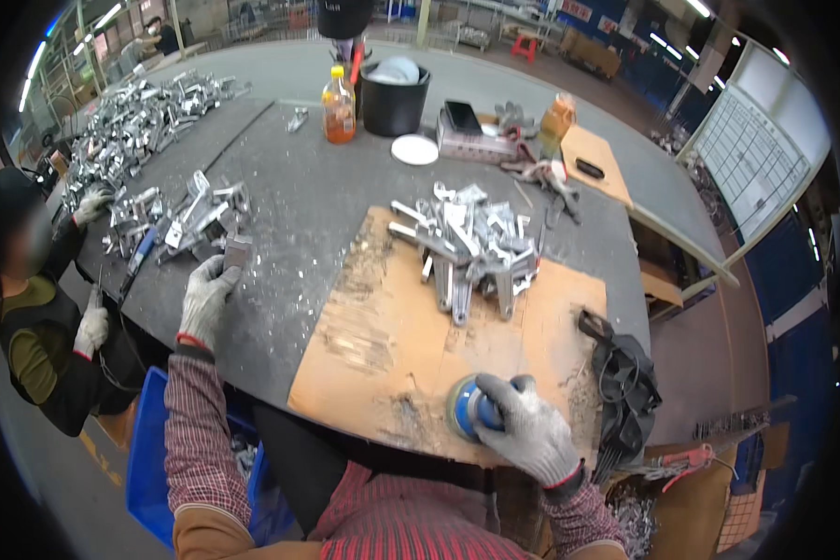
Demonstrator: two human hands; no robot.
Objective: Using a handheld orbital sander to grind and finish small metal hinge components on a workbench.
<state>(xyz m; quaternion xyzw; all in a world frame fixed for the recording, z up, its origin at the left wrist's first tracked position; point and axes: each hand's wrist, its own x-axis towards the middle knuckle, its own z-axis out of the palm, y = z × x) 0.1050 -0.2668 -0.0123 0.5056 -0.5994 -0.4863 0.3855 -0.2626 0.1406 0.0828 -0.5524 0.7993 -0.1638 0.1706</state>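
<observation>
My left hand [205,303], in a grey knit glove with a red cuff, grips a small silver metal bracket [238,250] over the dark tabletop. Just beyond it lies a cluster of loose metal brackets [182,224]. On the right, my gloved right hand [532,431] is wrapped over a round blue palm sander [467,407], which rests near the front edge of a scuffed cardboard sheet [355,327]. The sander's underside is hidden. Farther back on that cardboard, a heap of silver brackets [471,233] is piled up.
A co-worker [37,308] with gloved hands works at the left edge, near a large metal-parts heap [140,121]. An orange-liquid bottle [339,110], black bucket [395,98] and phone [462,117] stand at the back. Black straps [623,383] lie right; a blue bin [149,457] sits below.
</observation>
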